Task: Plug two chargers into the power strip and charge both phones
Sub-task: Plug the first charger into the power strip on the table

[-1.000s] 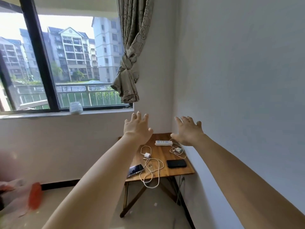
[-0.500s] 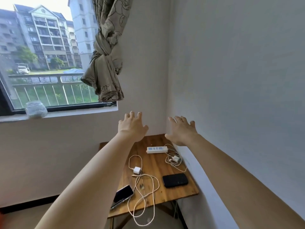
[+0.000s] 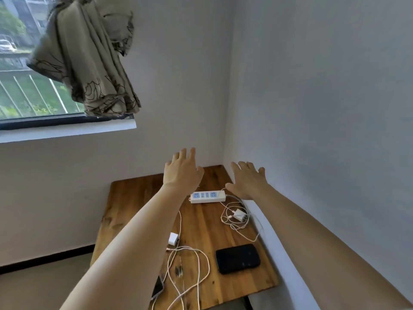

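Both hands are hovering with fingers spread, holding nothing: left hand (image 3: 182, 170) and right hand (image 3: 247, 179) are sitting above the far end of the tabletop (image 3: 134, 193). Power strip (image 3: 207, 196) is lying at the far side with its sockets empty. One charger (image 3: 239, 214) is sitting near it on the right in a cable tangle, the other charger (image 3: 173, 238) mid-table. Black phone (image 3: 238, 258) is lying near right; the second phone (image 3: 157, 287) is half hidden under the left forearm at the near edge.

Risks: the looped cable (image 3: 190, 271) is overhanging the near edge, so tugging a charger is likely dragging that phone off. Tangled leads may be snagging.
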